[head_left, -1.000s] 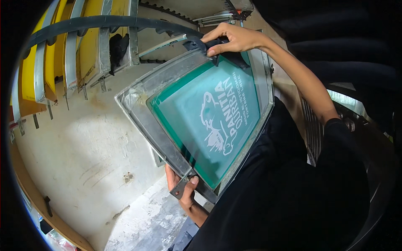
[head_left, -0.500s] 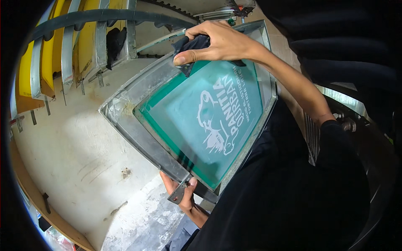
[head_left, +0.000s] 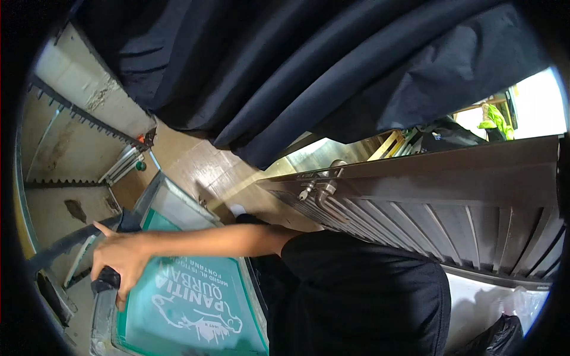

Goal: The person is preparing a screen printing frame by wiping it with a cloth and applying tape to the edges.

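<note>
A silk-screen printing frame (head_left: 133,317) with teal mesh and a pale printed animal design stands tilted at the lower left. My right hand (head_left: 124,258) lies over its upper left edge, the bare forearm crossing the mesh from a black sleeve. Bunched in the fingers is a black cloth (head_left: 107,279), pressed against the metal rim; part of it sticks out beyond the hand. My left hand is out of the picture.
Dark hanging fabric (head_left: 279,77) covers the top. To the right stands a brown slatted metal door (head_left: 463,207) with a handle and keys (head_left: 323,190). Toothed rack bars (head_left: 77,113) line the left wall. A black plastic bag (head_left: 499,338) sits at lower right.
The view has swung to the right, bringing the door and floor into sight. The screen now appears lower left, and my left hand has left the picture. The cloth stays in my right hand.
</note>
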`<state>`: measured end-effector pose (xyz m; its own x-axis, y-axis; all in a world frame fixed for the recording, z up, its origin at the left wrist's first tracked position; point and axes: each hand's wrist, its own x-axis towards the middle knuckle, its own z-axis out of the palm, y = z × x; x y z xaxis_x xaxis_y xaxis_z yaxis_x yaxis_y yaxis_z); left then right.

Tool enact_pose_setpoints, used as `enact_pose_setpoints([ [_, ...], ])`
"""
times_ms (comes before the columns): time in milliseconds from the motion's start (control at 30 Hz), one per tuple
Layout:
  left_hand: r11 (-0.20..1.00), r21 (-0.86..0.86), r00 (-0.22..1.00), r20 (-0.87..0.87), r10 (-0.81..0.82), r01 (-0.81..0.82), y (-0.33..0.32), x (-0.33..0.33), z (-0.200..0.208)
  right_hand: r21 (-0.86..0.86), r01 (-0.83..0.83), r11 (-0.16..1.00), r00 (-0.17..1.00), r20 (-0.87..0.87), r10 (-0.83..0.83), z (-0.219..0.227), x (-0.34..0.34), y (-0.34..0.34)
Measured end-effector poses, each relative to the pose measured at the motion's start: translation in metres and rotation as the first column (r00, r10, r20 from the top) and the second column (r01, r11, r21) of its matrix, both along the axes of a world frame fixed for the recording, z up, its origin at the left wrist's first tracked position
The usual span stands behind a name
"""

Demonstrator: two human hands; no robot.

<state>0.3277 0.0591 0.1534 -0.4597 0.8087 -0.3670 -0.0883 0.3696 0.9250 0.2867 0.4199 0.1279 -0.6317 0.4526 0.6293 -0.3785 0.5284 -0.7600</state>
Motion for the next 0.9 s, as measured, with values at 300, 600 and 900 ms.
enact_pose_setpoints([
  [300, 0.997, 0.029, 0.971, -0.228, 0.074, -0.069, -0.036, -0.024, 0.064, 0.252, -0.029, 0.967, 0.995, -0.089, 0.053, 0.044, 0.029, 0.02],
  [600, 0.997, -0.078, 0.785, -0.616, -0.058, 0.013, -0.033, -0.005, 0.155, -0.203, 0.252, 0.946, 0.943, -0.169, -0.287, 0.034, 0.011, -0.041],
  [900, 0.942, 0.034, 0.851, -0.418, 0.318, -0.335, -0.053, -0.043, 0.135, -0.081, 0.409, 0.909, 0.901, -0.119, -0.416, 0.034, -0.048, -0.069],
])
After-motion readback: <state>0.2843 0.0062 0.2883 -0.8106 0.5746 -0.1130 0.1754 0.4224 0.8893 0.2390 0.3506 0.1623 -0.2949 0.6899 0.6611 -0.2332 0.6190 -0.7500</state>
